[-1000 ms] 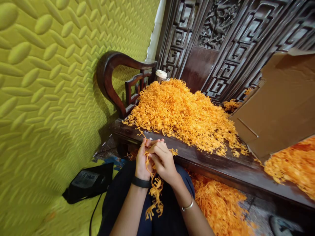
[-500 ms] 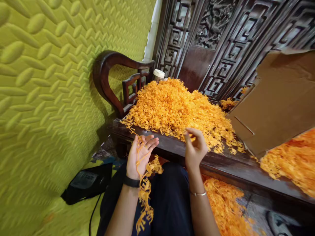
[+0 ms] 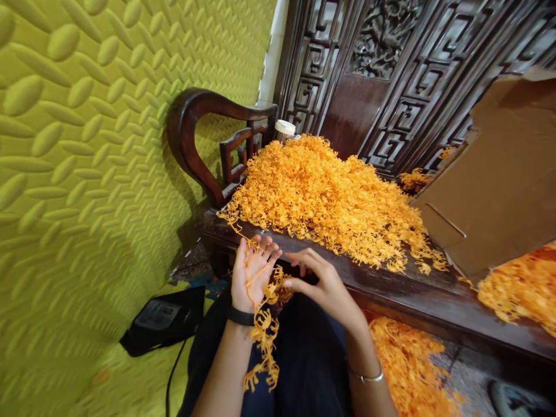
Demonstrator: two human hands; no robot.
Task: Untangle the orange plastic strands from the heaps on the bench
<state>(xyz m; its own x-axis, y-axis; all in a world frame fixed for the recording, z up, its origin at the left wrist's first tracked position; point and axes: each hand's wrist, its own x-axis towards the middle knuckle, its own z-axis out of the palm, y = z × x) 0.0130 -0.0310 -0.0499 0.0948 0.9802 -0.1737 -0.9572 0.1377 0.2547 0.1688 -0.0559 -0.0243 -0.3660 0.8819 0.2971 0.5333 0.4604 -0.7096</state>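
My left hand (image 3: pixel 254 275) is turned palm up with the fingers stretched out. Across its palm lies an orange yarn strand, and a knotted fringe-like trim (image 3: pixel 264 333) hangs from it beside the wrist down over my lap. The strand runs up from the fingers to a large heap of the same orange trim (image 3: pixel 330 197) on the dark wooden bench (image 3: pixel 369 289). My right hand (image 3: pixel 319 284) is just right of the left one, thumb and fingers apart, close to the hanging trim. Whether its fingertips touch the trim I cannot tell.
A cardboard sheet (image 3: pixel 495 179) stands at the right, with more orange trim (image 3: pixel 521 284) beside it. A white-lidded jar (image 3: pixel 285 128) is behind the heap. The bench's curved armrest (image 3: pixel 182 127) adjoins the yellow padded wall (image 3: pixel 87 174). A black bag (image 3: pixel 163 318) lies lower left.
My right hand has come left and down from the heap's front edge to beside my left hand, its pinched fingers now spread. The left hand stays palm up; the view has shifted slightly.
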